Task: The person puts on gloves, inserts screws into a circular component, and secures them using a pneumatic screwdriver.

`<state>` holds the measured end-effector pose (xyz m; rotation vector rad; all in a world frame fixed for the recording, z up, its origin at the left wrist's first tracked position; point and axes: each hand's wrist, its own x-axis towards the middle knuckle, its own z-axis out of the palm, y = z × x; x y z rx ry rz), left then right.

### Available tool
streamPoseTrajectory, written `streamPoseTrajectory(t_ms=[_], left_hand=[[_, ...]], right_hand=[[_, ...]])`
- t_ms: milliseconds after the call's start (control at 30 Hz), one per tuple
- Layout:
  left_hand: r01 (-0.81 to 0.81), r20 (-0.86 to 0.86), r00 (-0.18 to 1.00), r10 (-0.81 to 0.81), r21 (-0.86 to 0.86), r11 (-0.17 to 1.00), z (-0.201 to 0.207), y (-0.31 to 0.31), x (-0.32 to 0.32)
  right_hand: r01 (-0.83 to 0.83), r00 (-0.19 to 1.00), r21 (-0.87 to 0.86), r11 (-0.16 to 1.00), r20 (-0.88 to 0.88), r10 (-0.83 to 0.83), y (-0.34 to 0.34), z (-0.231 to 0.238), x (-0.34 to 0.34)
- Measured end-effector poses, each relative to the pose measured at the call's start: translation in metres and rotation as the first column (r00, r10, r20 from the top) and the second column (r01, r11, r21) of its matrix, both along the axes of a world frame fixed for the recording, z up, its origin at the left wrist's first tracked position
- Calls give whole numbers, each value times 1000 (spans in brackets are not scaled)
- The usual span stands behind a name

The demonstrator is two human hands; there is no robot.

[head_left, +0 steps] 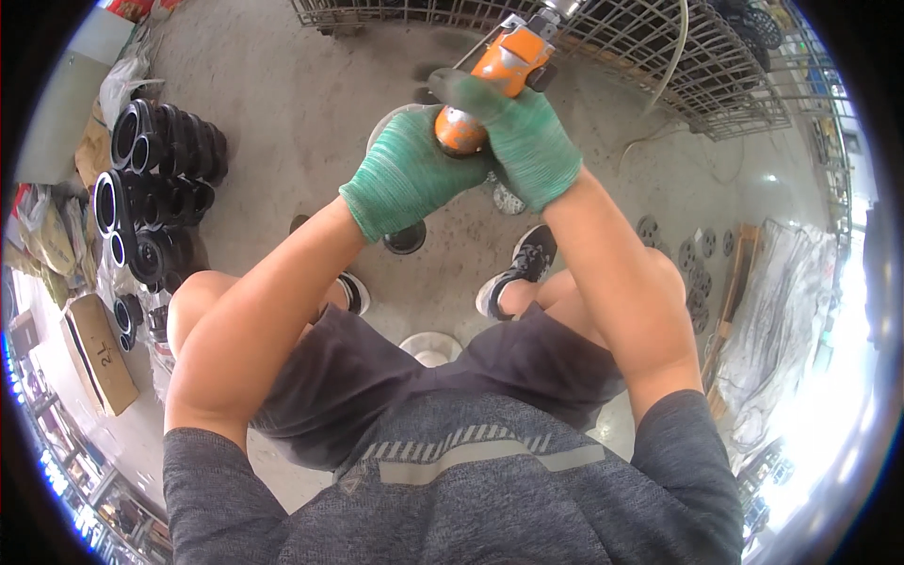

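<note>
An orange power tool point(508, 61) with a silver metal end is held out in front of me, that end pointing up and to the right. My right hand point(527, 137), in a green knitted glove, is closed round its body, the thumb side lying across the top. My left hand point(405, 169), gloved alike, is closed against the tool's rear end; its fingertips are hidden underneath. Behind the left hand shows the rim of a pale round thing point(379, 127). Below the hands, a black round part point(405, 238) and a speckled grey piece point(508, 198) are partly covered.
Black double-ringed parts point(155, 188) are stacked at the left, near a cardboard box point(99, 353). Wire mesh cages point(697, 75) stand at the far right, with a pale hose point(680, 52) hanging over. Several grey discs point(697, 273) lie on the floor beside crumpled white sheeting point(777, 320).
</note>
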<state>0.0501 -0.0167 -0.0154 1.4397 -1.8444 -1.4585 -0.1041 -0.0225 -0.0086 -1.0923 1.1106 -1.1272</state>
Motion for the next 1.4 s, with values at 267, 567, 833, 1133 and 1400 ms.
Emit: streamPoseTrajectory(t_ms=[267,567,833,1133,1400], left_hand=[[368,522,827,-209,-221,903,-17,-13,44],[47,124,992,-21,-210,977,-119,0,61],[68,261,965,-19,-181,981,-101,4,52],[74,238,971,-24,-206,976,-121,-1,53],[82,282,959,-21,-207,975,-127,-2,52]], right_hand=[[18,988,-80,997,156,-5,9,-7,-16],[-18,1000,-231,973,7,20,26,-10,1],[-89,996,-220,972,-29,85,27,-19,-1],[-169,985,-273,947,-29,167,27,-16,2],[-311,947,-220,924,-147,284,28,-14,6]])
